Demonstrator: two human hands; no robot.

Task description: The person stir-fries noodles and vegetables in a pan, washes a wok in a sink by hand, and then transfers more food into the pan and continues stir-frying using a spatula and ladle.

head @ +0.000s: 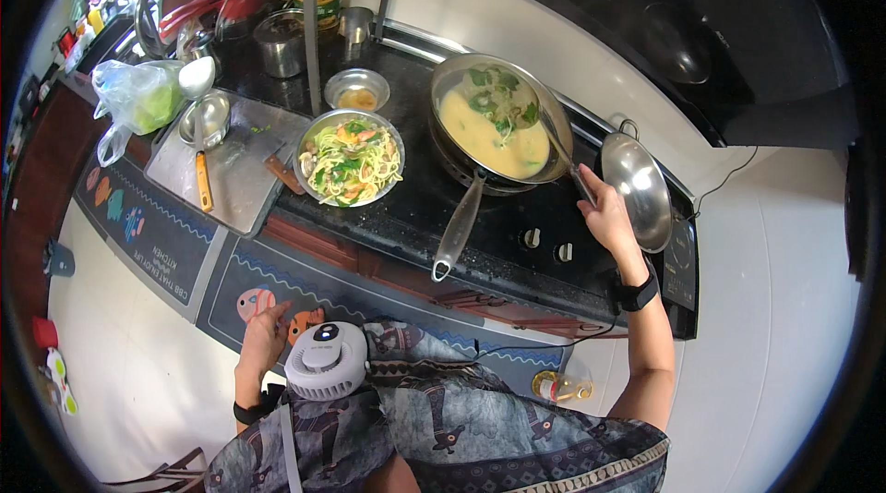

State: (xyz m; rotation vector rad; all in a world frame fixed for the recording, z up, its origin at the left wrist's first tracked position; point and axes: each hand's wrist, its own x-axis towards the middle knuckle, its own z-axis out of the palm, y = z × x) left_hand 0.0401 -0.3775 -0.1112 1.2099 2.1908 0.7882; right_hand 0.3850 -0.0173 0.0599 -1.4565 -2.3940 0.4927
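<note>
My right hand (606,213) is shut on the handle of a metal cooking utensil (580,181). The utensil reaches into a deep frying pan (443,136) on the stove, where its head is partly hidden among green leaves (500,95). Yellowish broth (471,136) fills the pan's lower part, and the pan's long handle (459,226) points towards me. My left hand (266,337) hangs in front of the counter, fingers loosely bent and apart, holding nothing. Beside the pan, a metal bowl (302,183) holds noodles with greens and shrimp (353,164).
A small metal bowl (374,81) stands behind the noodles. Left are a cutting board (235,178), a wooden-handled ladle (203,181) and a plastic bag (114,88). A metal lid (640,192) leans right of the stove. A range hood (644,22) overhangs; a bottle (564,387) lies on the floor.
</note>
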